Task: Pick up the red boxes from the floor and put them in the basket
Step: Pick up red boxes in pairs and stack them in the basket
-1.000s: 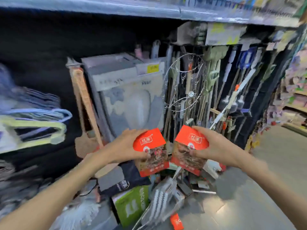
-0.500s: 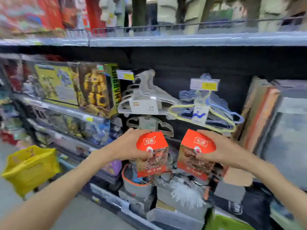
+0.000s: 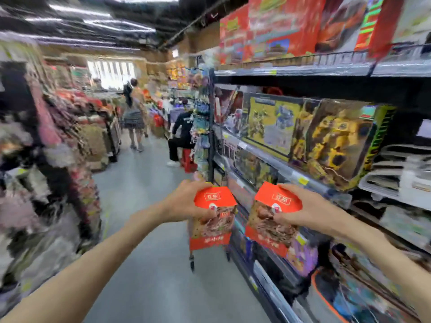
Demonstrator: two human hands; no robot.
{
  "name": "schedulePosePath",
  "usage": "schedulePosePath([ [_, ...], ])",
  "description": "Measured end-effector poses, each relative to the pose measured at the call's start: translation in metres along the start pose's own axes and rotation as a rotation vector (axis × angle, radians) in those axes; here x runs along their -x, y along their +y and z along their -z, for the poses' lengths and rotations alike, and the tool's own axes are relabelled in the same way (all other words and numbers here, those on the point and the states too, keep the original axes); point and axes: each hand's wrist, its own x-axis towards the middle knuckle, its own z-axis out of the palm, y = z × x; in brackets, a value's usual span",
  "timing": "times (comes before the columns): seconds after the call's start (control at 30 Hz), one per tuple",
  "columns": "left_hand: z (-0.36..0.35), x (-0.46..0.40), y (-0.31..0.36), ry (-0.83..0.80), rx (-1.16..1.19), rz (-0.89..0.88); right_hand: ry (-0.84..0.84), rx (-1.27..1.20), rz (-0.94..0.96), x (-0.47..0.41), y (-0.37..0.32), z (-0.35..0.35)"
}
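Note:
I hold two red boxes upright side by side at chest height, each with a red top, a food picture and a red band below. My left hand (image 3: pixel 186 201) grips the top of the left red box (image 3: pixel 213 220). My right hand (image 3: pixel 300 209) grips the top of the right red box (image 3: pixel 271 222). The two boxes hang a little apart, over the aisle floor beside the shelf. No basket shows in this view.
Shelves (image 3: pixel 279 164) with yellow toy boxes (image 3: pixel 335 141) line the right side. Blurred goods racks (image 3: pixel 58 159) fill the left. The grey aisle floor (image 3: pixel 144 206) runs ahead. One person (image 3: pixel 135 113) walks far down the aisle; another (image 3: pixel 182 138) sits on a red stool.
The view has swung left, from the hanger and broom shelf to looking down the aisle. Both hands keep their boxes in the same grip. The yellow basket seen half a second ago is out of view.

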Motion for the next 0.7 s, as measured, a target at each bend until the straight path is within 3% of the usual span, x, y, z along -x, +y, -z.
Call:
schedulePosePath([
  [0.33,0.060,-0.038,-0.193,0.097,-0.019,0.266,-0.202,-0.013,0.234,-0.252,-0.072,-0.080],
  [0.7,0.138,-0.145,-0.386,0.193,-0.017,0.444,-0.245,0.032,0.399,-0.531,-0.148,-0.132],
])
